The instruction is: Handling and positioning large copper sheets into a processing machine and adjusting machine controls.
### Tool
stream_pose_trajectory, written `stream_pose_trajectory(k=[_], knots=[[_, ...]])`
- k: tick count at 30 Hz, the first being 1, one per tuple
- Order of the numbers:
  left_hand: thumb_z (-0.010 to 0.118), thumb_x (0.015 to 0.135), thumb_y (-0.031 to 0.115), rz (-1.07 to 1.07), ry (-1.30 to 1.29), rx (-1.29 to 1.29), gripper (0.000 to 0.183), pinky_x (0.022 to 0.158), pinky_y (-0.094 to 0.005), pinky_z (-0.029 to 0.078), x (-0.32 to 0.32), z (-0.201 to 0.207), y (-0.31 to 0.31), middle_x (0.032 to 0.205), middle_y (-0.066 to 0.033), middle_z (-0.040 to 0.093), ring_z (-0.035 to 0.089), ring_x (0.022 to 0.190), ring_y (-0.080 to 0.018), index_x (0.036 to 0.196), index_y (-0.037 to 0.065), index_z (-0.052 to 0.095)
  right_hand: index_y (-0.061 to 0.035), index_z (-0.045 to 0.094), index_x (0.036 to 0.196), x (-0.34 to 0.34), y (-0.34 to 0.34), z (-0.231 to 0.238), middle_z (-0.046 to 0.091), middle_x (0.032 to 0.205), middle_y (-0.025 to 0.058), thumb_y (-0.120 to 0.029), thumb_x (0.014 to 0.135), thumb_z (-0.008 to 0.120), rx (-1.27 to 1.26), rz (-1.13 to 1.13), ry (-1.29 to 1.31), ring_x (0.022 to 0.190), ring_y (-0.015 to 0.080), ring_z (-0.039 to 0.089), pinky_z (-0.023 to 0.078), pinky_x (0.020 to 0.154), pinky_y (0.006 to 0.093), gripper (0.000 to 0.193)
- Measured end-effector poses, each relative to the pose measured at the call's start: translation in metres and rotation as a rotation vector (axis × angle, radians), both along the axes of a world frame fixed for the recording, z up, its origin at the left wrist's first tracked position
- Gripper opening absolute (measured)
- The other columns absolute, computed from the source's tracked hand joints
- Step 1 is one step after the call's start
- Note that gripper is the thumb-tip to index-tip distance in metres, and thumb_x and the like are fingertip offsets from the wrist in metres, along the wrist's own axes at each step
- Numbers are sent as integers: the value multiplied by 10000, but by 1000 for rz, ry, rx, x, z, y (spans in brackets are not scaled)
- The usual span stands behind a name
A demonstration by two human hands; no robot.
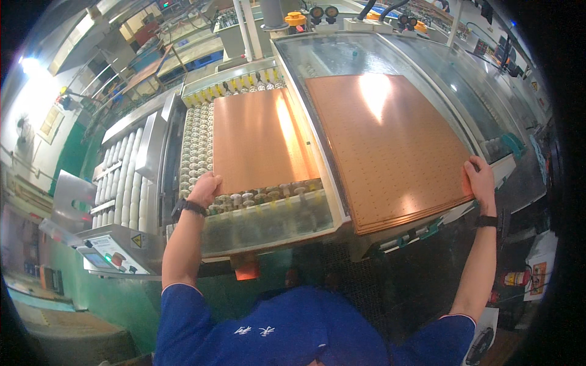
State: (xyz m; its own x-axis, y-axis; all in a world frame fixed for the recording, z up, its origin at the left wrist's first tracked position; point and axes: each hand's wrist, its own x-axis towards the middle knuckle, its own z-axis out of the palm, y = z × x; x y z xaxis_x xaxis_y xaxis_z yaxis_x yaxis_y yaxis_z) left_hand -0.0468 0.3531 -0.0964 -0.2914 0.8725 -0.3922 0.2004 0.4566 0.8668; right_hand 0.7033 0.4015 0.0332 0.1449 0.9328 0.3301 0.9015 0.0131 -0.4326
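The left hand [204, 188] presses the near corner of the copper sheet [259, 140] lying on the rollers [196, 146]. The right hand [480, 178] grips the stack of drilled sheets [390, 146] at its edge. Sheets appear thin, stiff, smooth; edge holds suit.

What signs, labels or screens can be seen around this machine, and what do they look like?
Control panel: lower left on the machine's corner, slanted pale box with a small bluish screen and red and green buttons.
Warning label: on that panel's right side, yellow triangle with a black mark.
Printed sheet: lower right edge, white paper with an orange block.
Red canister: beside that sheet, lying sideways, with a pale band.
Yellow tags: row along the roller conveyor's far end.
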Motion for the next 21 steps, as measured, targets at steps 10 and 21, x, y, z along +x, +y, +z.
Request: stream_pose_trajectory(k=[10,21], knots=[[605,844,49,-581,633,202,95,571,-389,487,-34,-112,47,708,-132,620,630,680,-253,815,-19,664,40,689,1147,-6,1,2,728,1066,175,-254,947,659,-1,21,28,1008,270,696,517,897,369,356],[626,814,155,-139,533,-107,254,662,-467,570,11,-102,70,797,-280,708,726,742,-393,840,-82,712,30,692,1132,-11,4,1,736,1048,169,-248,943,647,3,-2,24,987,290,704,517,884,373,339]])
